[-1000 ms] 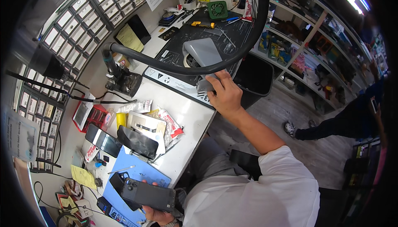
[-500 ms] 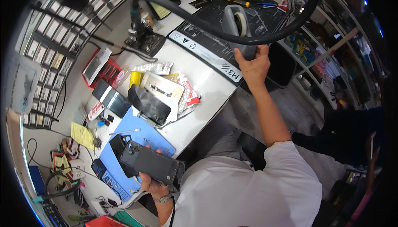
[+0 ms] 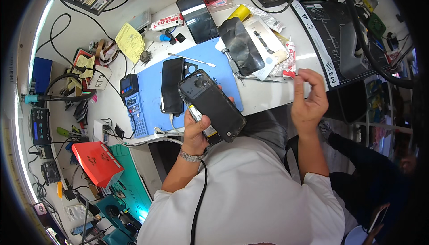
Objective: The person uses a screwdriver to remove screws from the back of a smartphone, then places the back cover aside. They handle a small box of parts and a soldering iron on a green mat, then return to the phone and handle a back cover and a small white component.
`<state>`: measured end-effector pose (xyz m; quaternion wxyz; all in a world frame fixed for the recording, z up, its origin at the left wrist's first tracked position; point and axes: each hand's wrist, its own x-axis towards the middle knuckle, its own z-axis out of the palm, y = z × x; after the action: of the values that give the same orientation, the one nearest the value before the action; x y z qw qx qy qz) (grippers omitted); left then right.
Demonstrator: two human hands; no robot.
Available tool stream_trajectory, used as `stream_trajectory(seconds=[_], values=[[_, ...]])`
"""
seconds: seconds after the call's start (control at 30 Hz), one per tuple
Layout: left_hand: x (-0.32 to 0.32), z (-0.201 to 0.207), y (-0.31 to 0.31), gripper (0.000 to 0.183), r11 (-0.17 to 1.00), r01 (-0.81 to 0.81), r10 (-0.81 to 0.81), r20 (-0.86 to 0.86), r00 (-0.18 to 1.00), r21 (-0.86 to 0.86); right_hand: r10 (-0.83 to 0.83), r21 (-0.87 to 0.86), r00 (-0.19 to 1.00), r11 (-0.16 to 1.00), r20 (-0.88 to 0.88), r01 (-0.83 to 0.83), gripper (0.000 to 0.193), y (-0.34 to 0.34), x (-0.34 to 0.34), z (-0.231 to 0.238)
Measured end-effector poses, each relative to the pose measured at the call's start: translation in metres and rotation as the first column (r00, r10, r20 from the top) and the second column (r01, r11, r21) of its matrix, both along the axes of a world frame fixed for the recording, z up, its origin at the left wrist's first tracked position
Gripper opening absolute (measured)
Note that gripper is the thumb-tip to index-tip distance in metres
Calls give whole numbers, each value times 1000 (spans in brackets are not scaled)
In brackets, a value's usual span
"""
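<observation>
My left hand (image 3: pixel 196 133) is closed around a phone whose dark back cover (image 3: pixel 214 106) sits askew; a strip of yellow and silver inner parts (image 3: pixel 208 128) shows beside my thumb. Over the table's front edge I hold up my right hand (image 3: pixel 309 104), thumb and forefinger drawn together; whatever may be between them is too small to make out. Behind the held phone, a dark phone (image 3: pixel 172 84) lies on the blue mat (image 3: pixel 149 77), with a cable end below it. The grey tape dispenser (image 3: pixel 353 55) stands on the black mat at the right.
Beyond the blue mat are another phone (image 3: pixel 198 19), a dark screen panel (image 3: pixel 243 46), glue tubes (image 3: pixel 167 21) and a metal stick (image 3: pixel 192 60). A thick black hose (image 3: pixel 357 26) arches at the right. A red box (image 3: pixel 98 162) stands at the left. Someone stands at lower right.
My right hand has come away from the tape dispenser and back toward me. The view has swung toward the right, and my left hand still holds the phone, now with its inner parts showing.
</observation>
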<state>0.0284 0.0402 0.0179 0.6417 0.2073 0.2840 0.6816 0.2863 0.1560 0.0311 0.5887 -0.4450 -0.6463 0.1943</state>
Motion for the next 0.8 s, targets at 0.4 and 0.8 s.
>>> stream_trajectory(seconds=[0.4,0.8], values=[[-4,-5,-5,87,999,-53,51,-135,989,-6,472,-254,878,861,79,-440,12,-25,-88,0],[-5,0,-6,82,999,-9,5,-102,995,-42,497,-311,865,835,70,-455,8,-23,-95,-10]])
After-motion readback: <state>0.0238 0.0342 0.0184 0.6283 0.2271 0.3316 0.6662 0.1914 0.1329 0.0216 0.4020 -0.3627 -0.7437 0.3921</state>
